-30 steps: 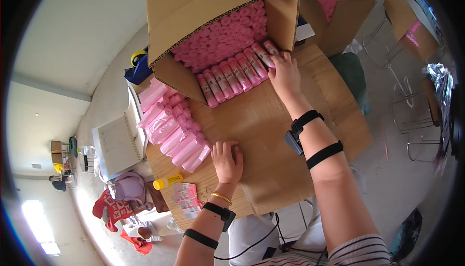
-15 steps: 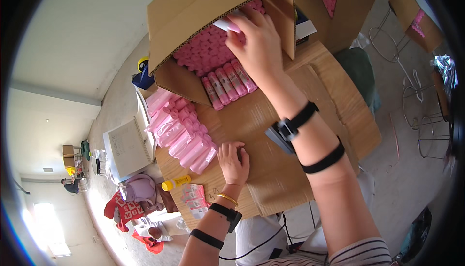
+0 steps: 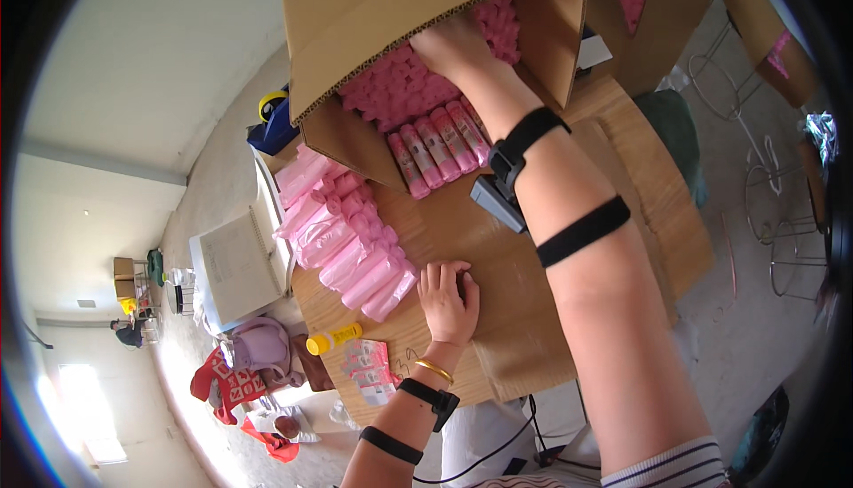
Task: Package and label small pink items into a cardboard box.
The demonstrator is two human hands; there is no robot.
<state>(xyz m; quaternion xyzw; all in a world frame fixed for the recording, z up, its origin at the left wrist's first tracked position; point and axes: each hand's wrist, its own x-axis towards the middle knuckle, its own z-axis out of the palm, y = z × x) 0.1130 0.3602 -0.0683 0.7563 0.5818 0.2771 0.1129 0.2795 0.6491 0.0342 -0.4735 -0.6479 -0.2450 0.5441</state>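
My right hand [image 3: 453, 48] reaches into an open cardboard box [image 3: 355, 146] lying on its side. Its fingers are hidden behind the upper flap, so I cannot see whether they hold anything. Inside the box are many stacked pink rolls [image 3: 400, 88], ends facing out. A row of labelled pink rolls [image 3: 435, 150] lies along the box's lower opening. My left hand [image 3: 447, 301] rests on the table with its thumb apart from its curved fingers and nothing visible in it. Beside it lies a pile of unlabelled pink rolls [image 3: 351, 239].
A yellow glue stick [image 3: 334, 339] and printed labels [image 3: 370, 371] lie left of my left hand. A notebook [image 3: 238, 257] and a blue tape dispenser [image 3: 274, 128] are farther left. More boxes [image 3: 657, 30] stand at the back right, near wire stools [image 3: 791, 252].
My right hand has gone deeper into the box, and the white-and-pink roll in its fingers has passed out of sight. The view has shifted slightly; my left hand stays on the table.
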